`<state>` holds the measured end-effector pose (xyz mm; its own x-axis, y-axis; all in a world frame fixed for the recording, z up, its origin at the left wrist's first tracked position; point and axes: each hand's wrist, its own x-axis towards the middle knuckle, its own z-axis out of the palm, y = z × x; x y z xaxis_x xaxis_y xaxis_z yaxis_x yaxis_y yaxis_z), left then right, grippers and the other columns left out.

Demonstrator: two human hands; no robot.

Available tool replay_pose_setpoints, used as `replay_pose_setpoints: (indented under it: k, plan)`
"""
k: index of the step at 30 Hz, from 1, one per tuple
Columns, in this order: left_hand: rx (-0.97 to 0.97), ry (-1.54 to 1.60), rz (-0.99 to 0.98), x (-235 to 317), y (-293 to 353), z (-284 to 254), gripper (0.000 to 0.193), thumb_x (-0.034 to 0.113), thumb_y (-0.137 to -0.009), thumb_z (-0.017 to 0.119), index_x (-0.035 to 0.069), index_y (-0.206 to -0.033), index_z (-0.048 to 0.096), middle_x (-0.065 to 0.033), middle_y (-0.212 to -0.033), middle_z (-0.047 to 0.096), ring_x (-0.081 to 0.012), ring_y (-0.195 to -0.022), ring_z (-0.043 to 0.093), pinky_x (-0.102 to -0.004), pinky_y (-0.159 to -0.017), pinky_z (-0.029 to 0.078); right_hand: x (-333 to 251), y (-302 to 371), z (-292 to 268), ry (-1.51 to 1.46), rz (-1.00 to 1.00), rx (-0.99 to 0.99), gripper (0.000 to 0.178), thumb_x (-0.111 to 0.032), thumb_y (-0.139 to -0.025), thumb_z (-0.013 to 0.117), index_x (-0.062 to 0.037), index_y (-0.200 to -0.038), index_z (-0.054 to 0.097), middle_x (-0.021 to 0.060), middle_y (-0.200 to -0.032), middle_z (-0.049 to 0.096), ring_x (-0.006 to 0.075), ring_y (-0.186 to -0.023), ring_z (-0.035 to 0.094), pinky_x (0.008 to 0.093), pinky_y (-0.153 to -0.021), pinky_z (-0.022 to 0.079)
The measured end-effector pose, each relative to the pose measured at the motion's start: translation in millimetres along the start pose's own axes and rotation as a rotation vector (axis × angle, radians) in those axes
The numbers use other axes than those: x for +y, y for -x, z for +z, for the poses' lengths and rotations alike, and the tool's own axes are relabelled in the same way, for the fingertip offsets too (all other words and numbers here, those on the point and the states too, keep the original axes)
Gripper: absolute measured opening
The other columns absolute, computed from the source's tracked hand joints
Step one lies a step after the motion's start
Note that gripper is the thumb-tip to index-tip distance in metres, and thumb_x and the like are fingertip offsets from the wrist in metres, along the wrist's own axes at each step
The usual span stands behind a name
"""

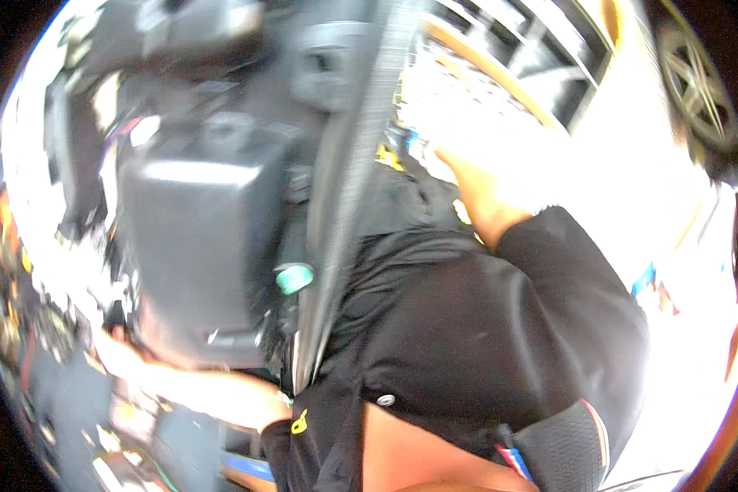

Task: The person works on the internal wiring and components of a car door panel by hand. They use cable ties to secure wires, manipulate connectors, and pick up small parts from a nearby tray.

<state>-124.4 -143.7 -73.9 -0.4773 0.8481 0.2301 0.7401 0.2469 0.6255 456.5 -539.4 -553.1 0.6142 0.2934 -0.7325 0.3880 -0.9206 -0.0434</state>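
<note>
Motion blur and glare smear much of the view. My left arm reaches out to the lower left, and my left hand (pixel 119 351) is by the lower corner of a big black plastic box-like cover (pixel 201 246). Its fingers are blurred against dark parts, so their grip is unclear. On the other side of a long grey edge (pixel 344 189), my right arm is bent, with the right hand (pixel 463 164) near a small blue object (pixel 414 145). Bright glare washes out those fingers. A round green cap-like piece (pixel 293 279) sits between the cover and the edge.
More black moulded parts (pixel 328 66) lie beyond the cover. A spoked wheel (pixel 697 86) stands at the far right, and a rack-like frame (pixel 541 57) at the top right. Blurred clutter (pixel 53 328) fills the left side. My black-clothed body leans close to the grey edge.
</note>
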Motion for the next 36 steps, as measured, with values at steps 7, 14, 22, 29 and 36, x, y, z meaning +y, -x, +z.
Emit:
replay_pose_setpoints:
  k: [7, 14, 22, 29, 36]
  plan:
    - [-0.039, 0.048, -0.06, 19.7, 11.3, 5.7, 0.033, 0.028, -0.105, 0.065, 0.002, -0.123, 0.076, -0.0047, -0.083, 0.071, -0.0121, -0.065, 0.059, -0.0294, -0.063, 0.049, -47.7, 176.7, -174.4, 0.056, -0.632, -0.199, 0.033, -0.009, -0.086, 0.065, -0.0061, -0.117, 0.076, 0.0197, -0.113, 0.077, 0.0303, -0.102, 0.074, 0.0447, -0.09, 0.058]
    - [-0.118, 0.355, -0.071, 29.9, 29.2, -14.4, 0.034, 0.029, -0.111, 0.058, 0.007, -0.131, 0.073, 0.0021, -0.076, 0.064, -0.0045, -0.052, 0.045, -0.0219, -0.049, 0.033, 40.4, 153.9, -159.7, 0.321, -0.171, -0.392, 0.045, -0.018, -0.085, 0.07, -0.0013, -0.127, 0.066, 0.0286, -0.122, 0.071, 0.0457, -0.117, 0.066, 0.0477, -0.095, 0.053]
    - [-0.151, 0.406, -0.097, 14.6, 25.0, -11.8, 0.035, 0.029, -0.113, 0.052, 0.009, -0.133, 0.071, 0.0021, -0.085, 0.07, -0.0032, -0.051, 0.048, -0.0203, -0.048, 0.035, -18.4, 152.6, -160.5, 0.679, 0.174, -0.309, 0.058, -0.039, -0.083, 0.081, -0.0029, -0.127, 0.07, 0.025, -0.124, 0.073, 0.0409, -0.123, 0.068, 0.0473, -0.095, 0.054]
    - [-0.17, 0.45, -0.121, 11.3, 33.8, -7.9, 0.035, 0.027, -0.114, 0.047, 0.009, -0.136, 0.067, -0.0055, -0.109, 0.074, -0.0112, -0.064, 0.07, -0.0229, -0.056, 0.047, -27.2, 187.0, -200.1, 0.18, -0.386, -0.343, 0.054, -0.04, -0.093, 0.072, -0.0033, -0.132, 0.067, 0.0246, -0.132, 0.07, 0.042, -0.127, 0.063, 0.0455, -0.099, 0.051]
    - [-0.196, 0.482, -0.137, 10.6, 30.9, -9.0, 0.038, 0.031, -0.115, 0.046, 0.01, -0.141, 0.064, -0.0078, -0.119, 0.074, -0.0151, -0.075, 0.076, -0.0225, -0.06, 0.051, -13.4, 130.4, -174.1, 0.118, -0.269, -0.286, 0.043, -0.037, -0.092, 0.072, -0.0018, -0.118, 0.069, 0.0221, -0.114, 0.072, 0.0376, -0.104, 0.067, 0.0449, -0.083, 0.054]
